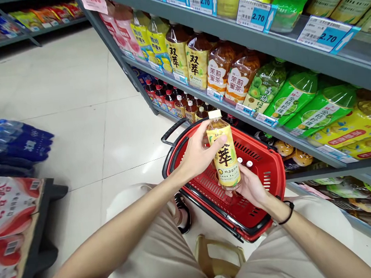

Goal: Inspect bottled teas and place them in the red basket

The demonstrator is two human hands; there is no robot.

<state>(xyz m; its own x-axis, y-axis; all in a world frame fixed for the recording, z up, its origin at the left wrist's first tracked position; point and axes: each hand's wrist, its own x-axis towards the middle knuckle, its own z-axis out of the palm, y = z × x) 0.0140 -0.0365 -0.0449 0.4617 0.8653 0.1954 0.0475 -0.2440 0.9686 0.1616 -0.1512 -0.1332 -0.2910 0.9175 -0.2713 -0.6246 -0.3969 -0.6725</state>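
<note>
A bottle of tea (225, 155) with a yellow label and a pale cap is held nearly upright between both my hands. My left hand (199, 150) wraps its upper part from the left, the thumb lying across the label. Lower down, my right hand (249, 185) supports the bottle's base from the right, its fingers partly hidden behind it. Directly beneath is a red shopping basket (275, 169) with black rims. Two small white caps show inside the basket, behind the bottle; what they belong to is mostly hidden.
Shelves (180, 80) of bottled drinks slant along the right, with price tags on their edges. A black basket handle (172, 133) sticks out on the left. A beige stool (213, 254) is between my legs. Packaged drinks (9, 213) are stacked at left.
</note>
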